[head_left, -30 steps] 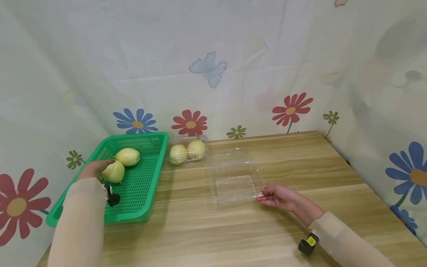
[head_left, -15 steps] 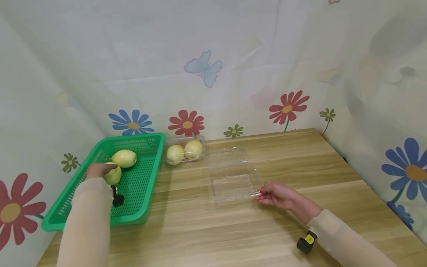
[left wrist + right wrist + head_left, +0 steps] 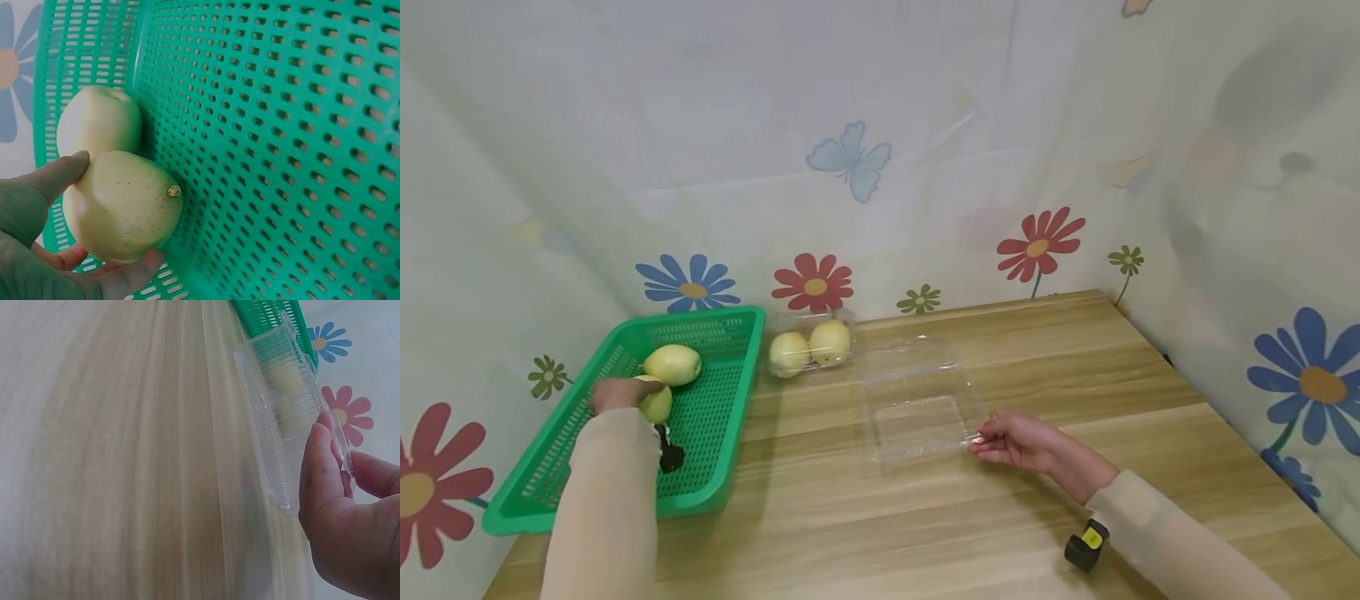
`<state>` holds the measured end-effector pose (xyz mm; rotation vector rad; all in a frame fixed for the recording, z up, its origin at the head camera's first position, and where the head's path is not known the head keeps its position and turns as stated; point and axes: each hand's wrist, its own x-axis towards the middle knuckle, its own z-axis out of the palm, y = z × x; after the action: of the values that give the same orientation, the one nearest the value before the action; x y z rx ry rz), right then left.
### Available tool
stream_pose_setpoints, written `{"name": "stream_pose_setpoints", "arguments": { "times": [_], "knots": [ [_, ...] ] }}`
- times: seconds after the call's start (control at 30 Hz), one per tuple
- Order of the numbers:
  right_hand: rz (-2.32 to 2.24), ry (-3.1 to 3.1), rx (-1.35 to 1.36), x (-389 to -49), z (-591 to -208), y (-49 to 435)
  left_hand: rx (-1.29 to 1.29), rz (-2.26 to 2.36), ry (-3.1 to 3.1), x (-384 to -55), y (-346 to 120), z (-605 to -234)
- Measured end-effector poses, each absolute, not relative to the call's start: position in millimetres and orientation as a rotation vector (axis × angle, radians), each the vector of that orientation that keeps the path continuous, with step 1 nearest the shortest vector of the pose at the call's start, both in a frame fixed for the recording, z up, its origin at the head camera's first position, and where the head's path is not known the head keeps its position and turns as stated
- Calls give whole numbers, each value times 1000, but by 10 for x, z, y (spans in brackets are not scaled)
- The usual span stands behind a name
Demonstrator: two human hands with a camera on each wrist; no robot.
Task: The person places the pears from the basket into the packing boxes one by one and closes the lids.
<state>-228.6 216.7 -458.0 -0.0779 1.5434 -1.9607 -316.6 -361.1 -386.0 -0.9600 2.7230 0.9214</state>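
Observation:
My left hand point(image 3: 619, 395) is inside the green basket point(image 3: 741, 417), gripping a pale yellow pear point(image 3: 128, 206). In the left wrist view the thumb lies on one side of this pear and the fingers curl under the other; its stem end faces the basket floor's middle. A second pear point(image 3: 673, 365) lies just behind it. On the wooden table, my right hand point(image 3: 1018, 442) pinches the near right edge of an open clear plastic clamshell box point(image 3: 917, 417) between thumb and fingers. The right wrist view shows that box point(image 3: 275, 437) edge-on, its interior see-through.
A closed clear box point(image 3: 810, 367) holding two pears stands at the back, right of the basket. Flower-printed cloth point(image 3: 925, 208) hangs behind and at both sides of the table point(image 3: 1000, 533). Black wrist-worn devices point(image 3: 1086, 546) hang near both sleeves.
My left hand has settled further over the near pear, which has turned and is now more covered by the hand. The right hand keeps its pinch on the open box. The head view shifts slightly.

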Motion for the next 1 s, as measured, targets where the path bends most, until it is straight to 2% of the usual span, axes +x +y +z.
{"name": "stream_pose_setpoints", "arguments": {
  "times": [0.3,0.7,1.0],
  "knots": [
    [-1963,1545,-66,-2296,-4569,2169,-945,1216,2603,-3085,-3684,-3819],
    [-1971,1537,-62,-2296,-4567,2160,-818,1067,2553,-3103,-3837,-3770],
    [-1975,1528,-62,-2284,-4570,2153,-730,1213,2431,-3114,-3902,-3740]
  ]
}}
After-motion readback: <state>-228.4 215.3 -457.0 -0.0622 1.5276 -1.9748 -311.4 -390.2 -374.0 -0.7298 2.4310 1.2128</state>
